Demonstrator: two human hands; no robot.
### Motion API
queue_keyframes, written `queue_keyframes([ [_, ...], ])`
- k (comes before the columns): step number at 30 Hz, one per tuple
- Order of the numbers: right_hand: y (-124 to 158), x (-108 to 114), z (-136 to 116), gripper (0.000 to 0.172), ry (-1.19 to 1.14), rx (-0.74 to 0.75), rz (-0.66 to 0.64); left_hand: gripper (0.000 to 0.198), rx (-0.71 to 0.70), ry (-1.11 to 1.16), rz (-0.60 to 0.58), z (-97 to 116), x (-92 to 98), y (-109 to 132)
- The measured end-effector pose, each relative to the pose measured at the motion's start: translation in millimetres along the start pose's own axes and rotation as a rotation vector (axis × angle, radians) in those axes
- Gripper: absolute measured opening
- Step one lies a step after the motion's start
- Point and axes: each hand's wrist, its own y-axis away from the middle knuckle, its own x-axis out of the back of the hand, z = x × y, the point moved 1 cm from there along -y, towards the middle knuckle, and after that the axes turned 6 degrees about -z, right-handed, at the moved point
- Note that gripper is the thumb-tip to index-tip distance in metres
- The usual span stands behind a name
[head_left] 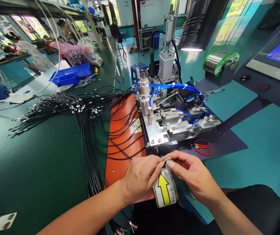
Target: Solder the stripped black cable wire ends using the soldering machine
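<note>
Fingers of the left hand (138,172) are drawn in, thumb against forefinger, pinching a small tuft of thin wires (168,159); the right hand (196,174) grasps the same tuft, thumb and fingertips nearly together. It sits just off the orange board's (120,137) right edge, near the front corner, above the roller (175,187). Fingertips cover most of the tuft, so single strands blur. Below, coloured cable ends (133,225) are partly cut off by the view's bottom.
</note>
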Motion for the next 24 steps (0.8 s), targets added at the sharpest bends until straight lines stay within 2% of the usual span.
queue_keyframes([
  [13,-0.1,0.1,-1.8,0.027,0.056,0.010,0.025,0.018,0.006,-0.026,-0.003,0.7,0.6,-0.2],
  [24,-3.0,-10.4,2.8,0.025,-0.038,0.035,0.091,0.018,0.063,-0.011,0.004,-1.7,-0.2,1.8],
])
